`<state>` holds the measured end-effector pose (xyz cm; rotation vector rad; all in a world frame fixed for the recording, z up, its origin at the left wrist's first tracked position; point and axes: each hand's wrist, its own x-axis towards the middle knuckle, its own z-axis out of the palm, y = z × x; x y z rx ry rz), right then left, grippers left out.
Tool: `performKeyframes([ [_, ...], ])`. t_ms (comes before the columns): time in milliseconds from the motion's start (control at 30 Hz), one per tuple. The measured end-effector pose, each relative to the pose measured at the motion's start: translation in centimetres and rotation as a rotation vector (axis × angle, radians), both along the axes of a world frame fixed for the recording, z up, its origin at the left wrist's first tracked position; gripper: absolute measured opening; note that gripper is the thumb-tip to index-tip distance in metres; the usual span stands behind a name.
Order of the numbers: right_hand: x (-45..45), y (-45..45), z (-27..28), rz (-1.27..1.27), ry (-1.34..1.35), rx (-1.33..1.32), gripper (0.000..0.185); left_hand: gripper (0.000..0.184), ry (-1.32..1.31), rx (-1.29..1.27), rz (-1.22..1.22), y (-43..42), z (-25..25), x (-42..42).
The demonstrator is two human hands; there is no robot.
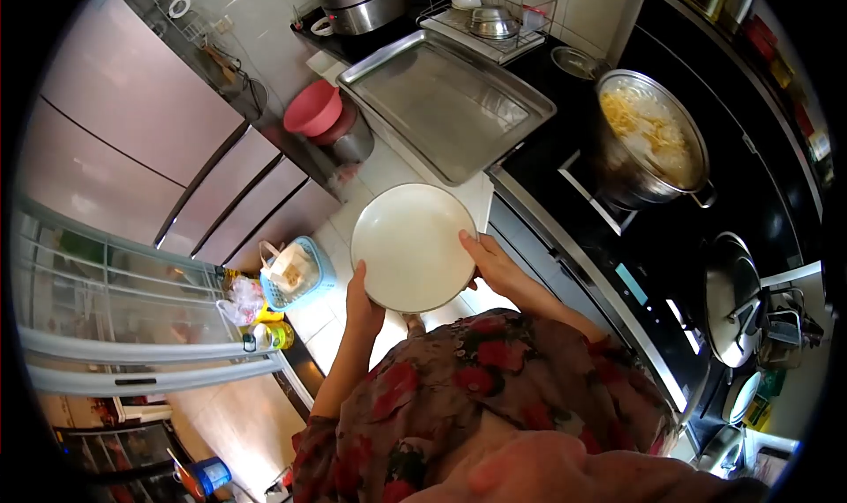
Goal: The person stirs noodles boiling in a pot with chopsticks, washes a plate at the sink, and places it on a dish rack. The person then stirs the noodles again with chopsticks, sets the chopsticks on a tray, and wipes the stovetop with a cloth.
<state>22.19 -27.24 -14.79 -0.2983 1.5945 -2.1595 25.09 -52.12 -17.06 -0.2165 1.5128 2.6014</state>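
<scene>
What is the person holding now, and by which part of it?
A round white dish, held by its rim: the left hand at one side, the right hand at the other.

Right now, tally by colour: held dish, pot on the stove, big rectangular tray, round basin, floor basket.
White: 1 (shallow dish)
Silver: 2 (cooking pot, rectangular tray)
Pink: 1 (round basin)
Light blue: 1 (basket)
Total: 5
</scene>
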Motion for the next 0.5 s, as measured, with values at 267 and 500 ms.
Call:
performKeyframes([
  [267,-10.7,-15.4,3.0,0.014,-0.021,0.016,0.051,0.046,-0.006,0.128,0.064,-15.1,1.6,-10.7],
  [500,-17.5,-18.9,5.7,-0.141,-0.041,0.106,0.050,0.050,-0.020,0.169,-0.042,-18.9,2.9,-21.5],
])
